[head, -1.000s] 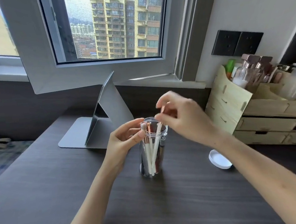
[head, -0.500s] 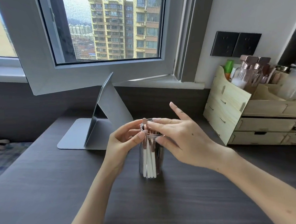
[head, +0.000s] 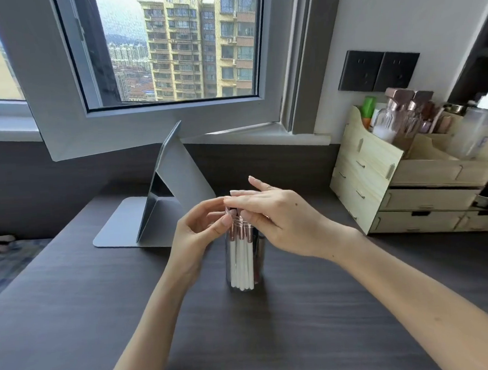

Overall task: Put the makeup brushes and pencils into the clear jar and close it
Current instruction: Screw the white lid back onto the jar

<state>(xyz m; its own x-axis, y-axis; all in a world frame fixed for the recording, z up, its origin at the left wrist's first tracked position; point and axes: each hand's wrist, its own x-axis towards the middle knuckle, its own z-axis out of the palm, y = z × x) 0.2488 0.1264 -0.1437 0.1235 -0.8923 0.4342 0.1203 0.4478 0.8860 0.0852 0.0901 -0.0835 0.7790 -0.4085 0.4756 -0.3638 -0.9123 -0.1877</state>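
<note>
The clear jar point(head: 260, 258) stands upright on the dark desk point(head: 248, 343), in the middle of the view. Several white-handled makeup brushes point(head: 239, 263) with rose-gold ferrules stand inside it, and darker pencils show behind them. My left hand point(head: 197, 234) holds the jar's neck from the left with thumb and fingertips. My right hand point(head: 282, 219) lies flat across the jar's mouth, fingers stretched over the brush tips and thumb against the neck. No lid is in sight.
A folding grey mirror stand point(head: 176, 189) sits just behind the jar to the left. At the right, a wooden drawer organiser point(head: 381, 181) holds bottles. An open window sash point(head: 60, 134) juts over the desk's back edge.
My right hand let go of the last brush and dropped flat onto the jar's mouth. The brushes now stand lower and straighter. My arm now hides the white lid on the desk.
</note>
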